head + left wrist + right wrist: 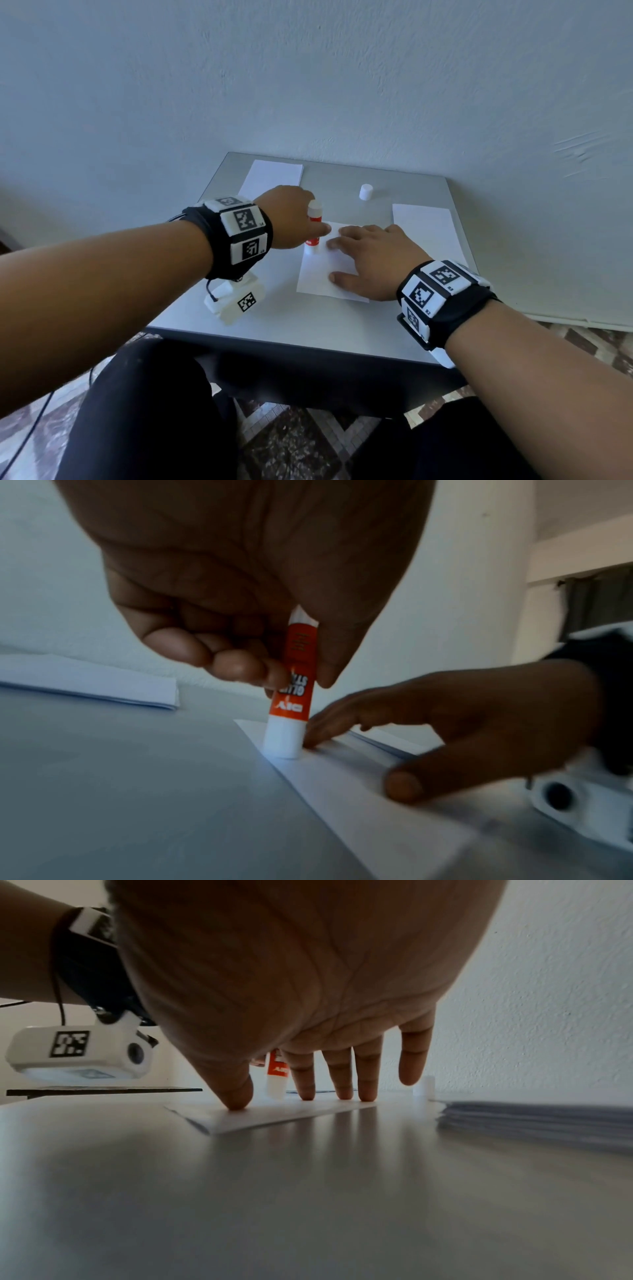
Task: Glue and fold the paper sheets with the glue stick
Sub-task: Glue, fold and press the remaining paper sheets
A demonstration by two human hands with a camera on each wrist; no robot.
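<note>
Glue stick (291, 696) pinched upright in left hand (291, 216), tip pressing paper sheet (318, 274) at counter (274, 325) centre, right hand (370, 257) spreading flat, pinning it from 3 o'clock. Risking sheet creeping or wrinkling under drag. Hiding glue tip and any glue line; cap (365, 192) sitting at 12 o'clock.

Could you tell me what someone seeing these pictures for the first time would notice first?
Probably the orange and white glue stick, which the left hand holds upright with its end down on the left edge of the paper sheet at the middle of the grey table. Next comes the right hand, spread flat on that sheet, and the small white cap standing alone farther back.
</note>
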